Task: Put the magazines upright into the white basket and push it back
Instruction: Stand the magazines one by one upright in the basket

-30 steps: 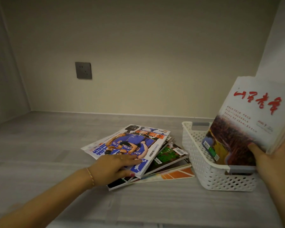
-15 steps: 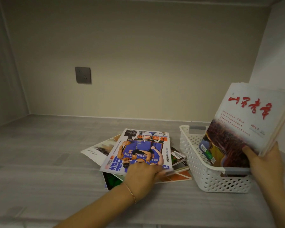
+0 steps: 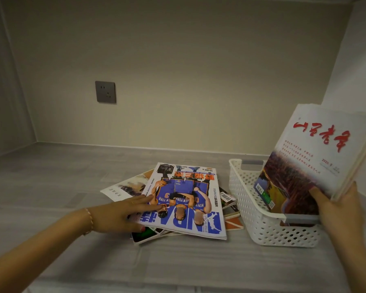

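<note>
A white perforated basket [image 3: 268, 233] stands on the grey shelf floor at the right. Inside it several magazines lean to the right, the front one white with red characters [image 3: 317, 157]. My right hand [image 3: 340, 216] grips their lower right edge, thumb on the cover. Left of the basket lies a loose pile of magazines. The top one is a blue basketball magazine [image 3: 184, 199]. My left hand [image 3: 123, 214] pinches its left edge, thumb under it and fingers flat on the cover, lifting that edge slightly.
A grey wall socket [image 3: 105, 92] sits on the back wall at the left. Side walls close the shelf at left and right. A pale magazine [image 3: 125, 187] sticks out of the pile toward the left. The grey floor [image 3: 51, 182] stretches behind and left of the pile.
My left hand has turned the basketball magazine so its long side points away from me, then slid to its left edge. The right hand stays on the leaning magazines.
</note>
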